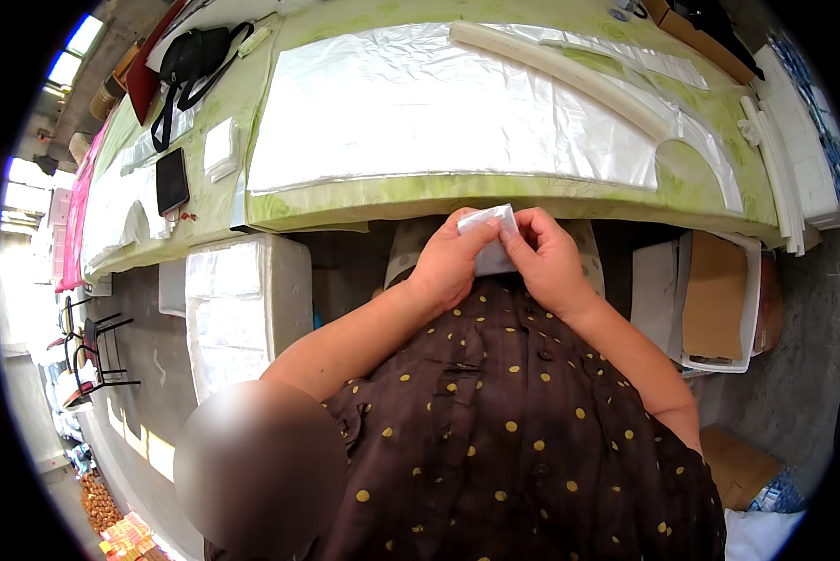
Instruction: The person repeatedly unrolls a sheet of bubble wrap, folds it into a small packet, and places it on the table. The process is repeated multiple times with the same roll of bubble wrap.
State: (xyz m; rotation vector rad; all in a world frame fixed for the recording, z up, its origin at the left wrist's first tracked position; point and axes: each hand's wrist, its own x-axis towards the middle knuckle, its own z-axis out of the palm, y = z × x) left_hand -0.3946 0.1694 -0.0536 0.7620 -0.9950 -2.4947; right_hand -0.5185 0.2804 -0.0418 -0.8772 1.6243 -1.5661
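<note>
Between my two hands, in front of my body near the table's edge, is a small white packet [497, 259] that looks like folded thin plastic. My left hand [446, 260] pinches it from the left, thumb over its top. From the right, my right hand [553, 265] grips it with thumb and bent fingers. The parts of the packet behind the fingers are hidden. Just beyond the hands, a large white plastic sheet [383, 122] is spread over the green-covered table [354, 192].
A long pale roll [560, 75] lies across the sheet. To the left are a dark phone [171, 181], a stack of white packets [221, 150] and a black bag [194, 58]. A white foam box [289, 290] stands left of me, an open carton [715, 299] right.
</note>
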